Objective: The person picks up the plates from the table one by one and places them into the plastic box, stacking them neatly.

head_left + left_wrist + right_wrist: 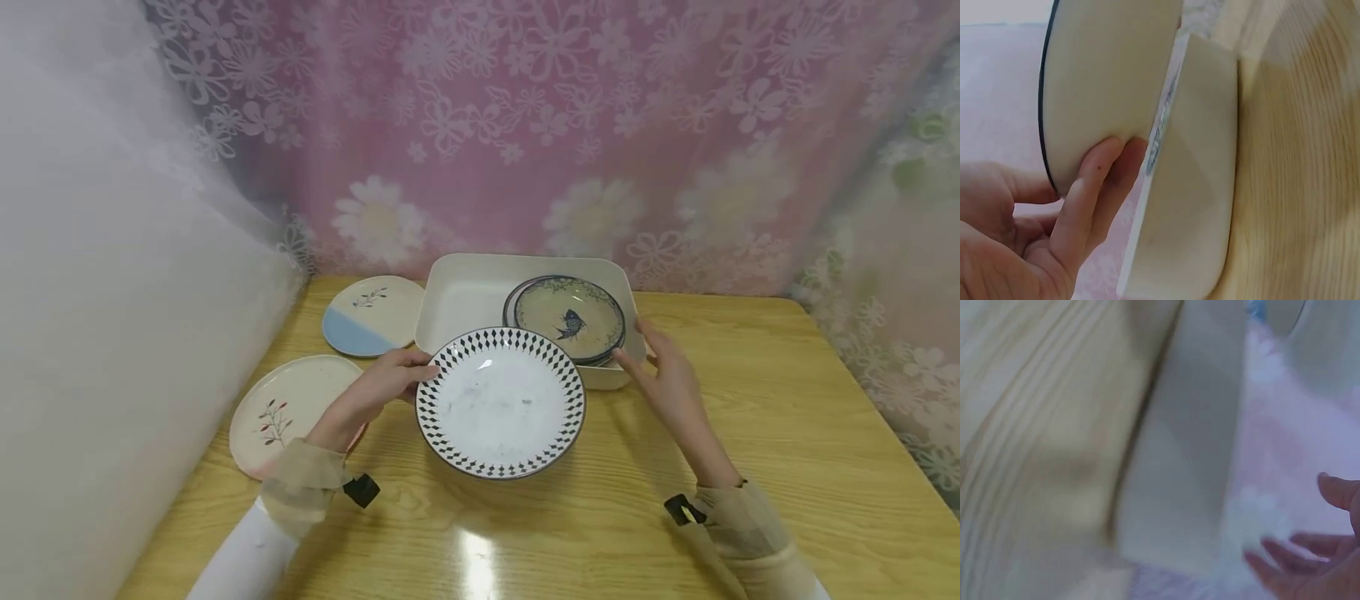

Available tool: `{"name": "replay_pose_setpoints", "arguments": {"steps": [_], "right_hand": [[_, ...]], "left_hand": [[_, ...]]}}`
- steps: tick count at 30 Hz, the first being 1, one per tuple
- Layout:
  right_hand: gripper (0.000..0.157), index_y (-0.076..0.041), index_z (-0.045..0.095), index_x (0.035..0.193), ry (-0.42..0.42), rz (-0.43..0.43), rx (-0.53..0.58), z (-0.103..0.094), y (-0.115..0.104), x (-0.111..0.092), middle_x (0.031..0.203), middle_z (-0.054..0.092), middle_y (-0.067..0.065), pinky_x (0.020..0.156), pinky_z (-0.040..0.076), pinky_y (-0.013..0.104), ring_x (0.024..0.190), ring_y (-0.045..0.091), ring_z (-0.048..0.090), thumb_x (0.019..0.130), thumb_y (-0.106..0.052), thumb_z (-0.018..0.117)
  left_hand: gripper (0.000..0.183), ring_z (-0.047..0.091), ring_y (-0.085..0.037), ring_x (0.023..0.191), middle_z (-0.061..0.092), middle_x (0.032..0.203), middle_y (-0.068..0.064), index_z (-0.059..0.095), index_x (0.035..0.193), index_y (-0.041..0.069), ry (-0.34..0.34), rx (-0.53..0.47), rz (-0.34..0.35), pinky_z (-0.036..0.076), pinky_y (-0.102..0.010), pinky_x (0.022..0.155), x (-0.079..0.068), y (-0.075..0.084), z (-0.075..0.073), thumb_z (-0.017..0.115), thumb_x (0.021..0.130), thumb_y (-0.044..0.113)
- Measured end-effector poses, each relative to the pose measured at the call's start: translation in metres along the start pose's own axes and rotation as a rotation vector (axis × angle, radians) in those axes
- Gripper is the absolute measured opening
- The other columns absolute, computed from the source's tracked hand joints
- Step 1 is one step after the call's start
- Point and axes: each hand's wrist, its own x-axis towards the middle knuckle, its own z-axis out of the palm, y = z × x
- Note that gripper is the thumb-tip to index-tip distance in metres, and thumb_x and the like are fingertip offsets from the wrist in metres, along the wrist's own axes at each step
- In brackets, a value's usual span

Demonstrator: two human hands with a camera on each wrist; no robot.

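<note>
My left hand [381,385] grips a white plate [501,404] with a rim of black diamonds by its left edge, thumb on top and fingers underneath. In the left wrist view the pale underside of this plate [1107,81] is seen, tilted above the bin's side. Behind it stands a white rectangular bin [459,287]. Several stacked plates lie in the bin's right part, the top one a beige fish plate [592,308] with a dark patterned border. Near the bin's right front corner my right hand [667,379] is held with fingers spread and nothing in it.
Left of the bin lies a cream and blue plate [375,321] with a sprig. A cream plate with a red sprig [288,408] lies nearer, partly behind my left forearm. All rest on a wooden table [780,433]; a flowered pink curtain [495,142] hangs behind.
</note>
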Motion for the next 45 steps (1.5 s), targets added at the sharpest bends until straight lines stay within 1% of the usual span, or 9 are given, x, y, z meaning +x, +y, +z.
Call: {"name": "replay_pose_setpoints", "arguments": {"steps": [3, 7, 15, 22, 28, 33, 37, 40, 45], "right_hand": [[0.059, -0.004, 0.035, 0.157, -0.118, -0.019, 0.207, 0.001, -0.021, -0.015, 0.147, 0.05, 0.026, 0.09, 0.057, 0.053, 0.113, 0.043, 0.066, 0.108, -0.033, 0.051], [0.059, 0.001, 0.031, 0.157, -0.348, 0.1, 0.473, 0.004, -0.037, -0.037, 0.141, 0.051, 0.032, 0.077, 0.063, 0.039, 0.097, 0.033, 0.072, 0.11, -0.031, 0.046], [0.069, 0.004, 0.016, 0.159, -0.513, 0.213, 0.615, 0.006, -0.032, -0.064, 0.142, 0.046, 0.039, 0.075, 0.063, 0.036, 0.088, 0.023, 0.073, 0.105, -0.013, 0.056], [0.069, 0.008, 0.01, 0.159, -0.509, 0.206, 0.676, 0.006, -0.028, -0.074, 0.137, 0.049, 0.041, 0.073, 0.063, 0.039, 0.084, 0.023, 0.074, 0.106, -0.01, 0.049], [0.067, 0.011, 0.013, 0.157, -0.452, 0.227, 0.652, 0.003, -0.027, -0.074, 0.137, 0.048, 0.042, 0.068, 0.063, 0.039, 0.081, 0.02, 0.073, 0.104, -0.008, 0.049], [0.065, 0.014, 0.014, 0.155, -0.422, 0.184, 0.671, -0.002, -0.025, -0.069, 0.129, 0.061, 0.032, 0.067, 0.063, 0.04, 0.08, 0.02, 0.074, 0.105, -0.007, 0.048], [0.064, 0.016, 0.011, 0.155, -0.405, 0.152, 0.694, -0.009, -0.024, -0.06, 0.117, 0.073, 0.007, 0.068, 0.063, 0.038, 0.078, 0.019, 0.075, 0.106, -0.006, 0.046], [0.065, 0.014, 0.008, 0.156, -0.384, 0.155, 0.718, -0.016, -0.024, -0.051, 0.111, 0.073, -0.005, 0.069, 0.063, 0.035, 0.078, 0.017, 0.075, 0.106, -0.005, 0.045], [0.067, 0.011, 0.005, 0.158, -0.315, 0.187, 0.764, -0.026, -0.026, -0.035, 0.102, 0.072, -0.008, 0.069, 0.062, 0.029, 0.076, 0.014, 0.074, 0.107, -0.007, 0.046]], "left_hand": [[0.033, 0.071, -0.012, 0.078, 0.073, 0.099, -0.012, 0.062, 0.125, -0.011, 0.035, -0.04, 0.001, 0.061, -0.032, 0.075, 0.001, 0.005, 0.006, 0.053, 0.105, 0.014], [0.032, 0.07, -0.011, 0.077, 0.073, 0.098, -0.013, 0.063, 0.122, -0.012, 0.03, -0.059, 0.016, 0.061, -0.03, 0.072, 0.001, 0.009, 0.017, 0.053, 0.105, 0.013], [0.031, 0.07, -0.012, 0.078, 0.074, 0.097, -0.013, 0.064, 0.121, -0.011, -0.016, -0.056, -0.035, 0.06, -0.029, 0.072, 0.001, 0.002, 0.032, 0.056, 0.102, 0.012], [0.028, 0.066, -0.011, 0.074, 0.072, 0.092, -0.012, 0.066, 0.113, -0.011, -0.021, 0.019, 0.027, 0.06, -0.03, 0.068, 0.001, -0.003, 0.04, 0.057, 0.102, 0.013], [0.033, 0.068, -0.014, 0.08, 0.072, 0.098, -0.014, 0.066, 0.119, -0.007, -0.084, 0.075, 0.078, 0.062, -0.034, 0.074, 0.0, -0.003, 0.04, 0.055, 0.105, 0.02], [0.041, 0.072, -0.02, 0.091, 0.072, 0.109, -0.014, 0.065, 0.13, -0.001, -0.085, 0.1, 0.136, 0.062, -0.035, 0.078, 0.005, -0.001, 0.037, 0.047, 0.109, 0.03], [0.041, 0.072, -0.025, 0.096, 0.071, 0.112, -0.017, 0.064, 0.13, 0.001, 0.015, 0.061, 0.174, 0.062, -0.039, 0.082, 0.008, 0.008, 0.033, 0.045, 0.11, 0.031], [0.034, 0.072, -0.029, 0.098, 0.071, 0.109, -0.018, 0.065, 0.127, 0.001, 0.143, 0.053, 0.209, 0.061, -0.042, 0.084, 0.01, 0.015, 0.027, 0.049, 0.109, 0.026], [0.027, 0.067, -0.033, 0.111, 0.07, 0.12, -0.016, 0.067, 0.127, 0.005, 0.4, 0.249, 0.273, 0.059, -0.045, 0.088, 0.019, 0.011, 0.016, 0.056, 0.105, 0.018]]}}
